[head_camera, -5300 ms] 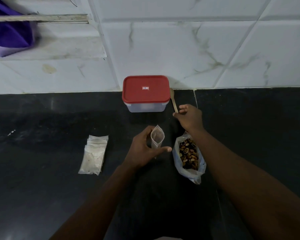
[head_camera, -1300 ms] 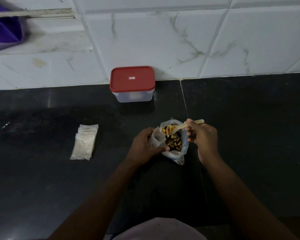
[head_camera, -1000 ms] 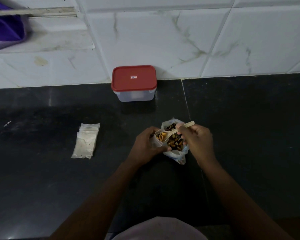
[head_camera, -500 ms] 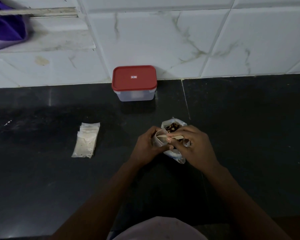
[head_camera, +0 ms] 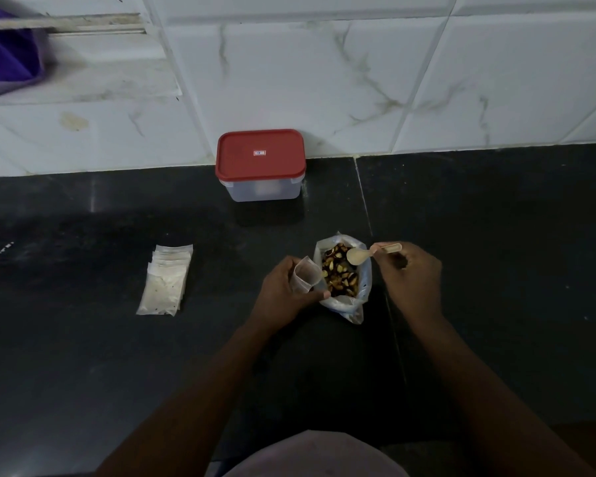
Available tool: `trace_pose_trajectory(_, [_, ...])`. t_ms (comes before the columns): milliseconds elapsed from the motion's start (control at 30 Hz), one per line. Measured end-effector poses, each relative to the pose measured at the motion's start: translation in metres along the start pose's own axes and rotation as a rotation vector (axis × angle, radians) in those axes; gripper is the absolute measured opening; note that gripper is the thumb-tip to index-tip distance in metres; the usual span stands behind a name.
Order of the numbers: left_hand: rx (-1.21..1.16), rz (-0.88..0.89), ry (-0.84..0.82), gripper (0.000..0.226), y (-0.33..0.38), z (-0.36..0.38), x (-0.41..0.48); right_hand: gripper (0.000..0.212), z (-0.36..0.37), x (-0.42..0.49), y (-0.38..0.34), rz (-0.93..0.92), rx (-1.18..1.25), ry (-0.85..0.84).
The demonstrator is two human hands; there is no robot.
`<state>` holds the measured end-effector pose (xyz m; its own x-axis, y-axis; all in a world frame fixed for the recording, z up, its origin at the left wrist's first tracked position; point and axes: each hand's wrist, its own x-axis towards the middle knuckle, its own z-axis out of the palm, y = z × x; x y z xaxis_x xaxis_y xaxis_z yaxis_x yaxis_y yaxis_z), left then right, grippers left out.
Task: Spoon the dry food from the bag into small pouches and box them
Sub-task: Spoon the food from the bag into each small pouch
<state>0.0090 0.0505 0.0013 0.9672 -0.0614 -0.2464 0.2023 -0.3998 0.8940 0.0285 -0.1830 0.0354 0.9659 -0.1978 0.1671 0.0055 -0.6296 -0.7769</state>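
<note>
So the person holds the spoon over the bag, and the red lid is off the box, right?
No, the lid part is wrong. The head view shows the red lid closed on the box. The rest holds: the right hand holds the spoon over the bag.

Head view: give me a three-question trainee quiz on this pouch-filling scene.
1. True or false: the red lid sits closed on the box.
2. The right hand holds: A the spoon; B a knife; C nothing.
3. Fill in: the left hand holds an open ___ beside the bag.
Key: 1 true; 2 A; 3 pouch.
</note>
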Motion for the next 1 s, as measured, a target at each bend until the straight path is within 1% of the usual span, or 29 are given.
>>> trace_pose_trajectory(100, [0.032, -0.011, -0.009, 0.060, -0.004, 0.002, 0.002, 0.015, 0.010, 0.001, 0.006, 0.020, -0.054, -0.033])
trace_pose_trajectory(267, [-0.002, -0.028, -0.057, 0.054, -0.002, 0.003, 0.003, 0.012, 0.025, -0.002, 0.002, 0.041, -0.076, -0.071])
trace_pose_trajectory(400, [-0.027, -0.047, -0.089, 0.055, -0.002, 0.005, 0.004, 0.011, 0.024, 0.006, 0.000, 0.281, 0.005, -0.094])
trace_pose_trajectory(433, [-0.027, -0.051, -0.097, 0.055, -0.002, 0.006, 0.004, 0.011, 0.024, 0.008, 0.000, 0.313, 0.010, -0.103])
trace_pose_trajectory(567, [-0.045, -0.050, -0.100, 0.056, -0.001, 0.010, 0.004, 0.014, 0.026, 0.010, -0.002, 0.310, -0.016, -0.133])
trace_pose_trajectory(700, [-0.034, -0.053, -0.109, 0.057, 0.000, 0.008, 0.005, 0.016, 0.022, 0.016, 0.002, 0.432, 0.070, -0.169])
trace_pose_trajectory(1000, [-0.047, -0.056, -0.111, 0.054, 0.000, 0.006, 0.006, 0.016, 0.029, 0.011, 0.006, 0.545, 0.204, -0.149])
